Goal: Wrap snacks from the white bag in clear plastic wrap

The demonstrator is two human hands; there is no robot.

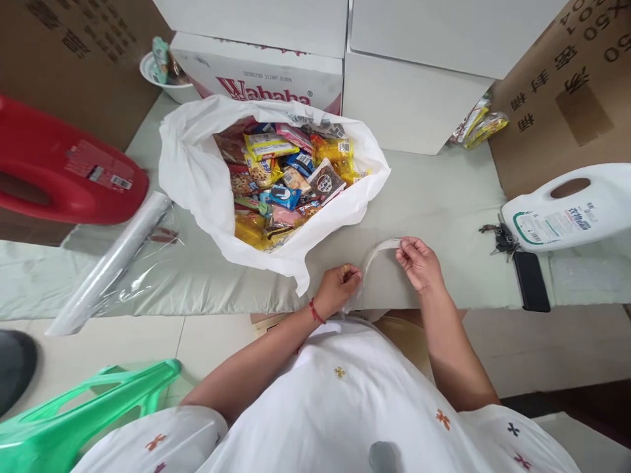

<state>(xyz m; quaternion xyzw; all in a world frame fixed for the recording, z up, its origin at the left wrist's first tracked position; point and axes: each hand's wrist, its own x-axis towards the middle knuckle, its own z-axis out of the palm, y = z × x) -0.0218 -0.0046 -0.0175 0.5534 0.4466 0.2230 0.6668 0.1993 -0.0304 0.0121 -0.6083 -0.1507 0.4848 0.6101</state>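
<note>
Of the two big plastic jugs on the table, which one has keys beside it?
The white jug, on the right; the keys lie by its base. The other jug, on the left, is red.

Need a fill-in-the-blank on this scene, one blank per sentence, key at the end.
The bracelet by the left hand is coloured ____.
The fingers at the thin strip's upper end belong to the ____ hand.
The snack bag is coloured ____.
The keys lie by a white jug and a black ____.

red; right; white; phone
</note>
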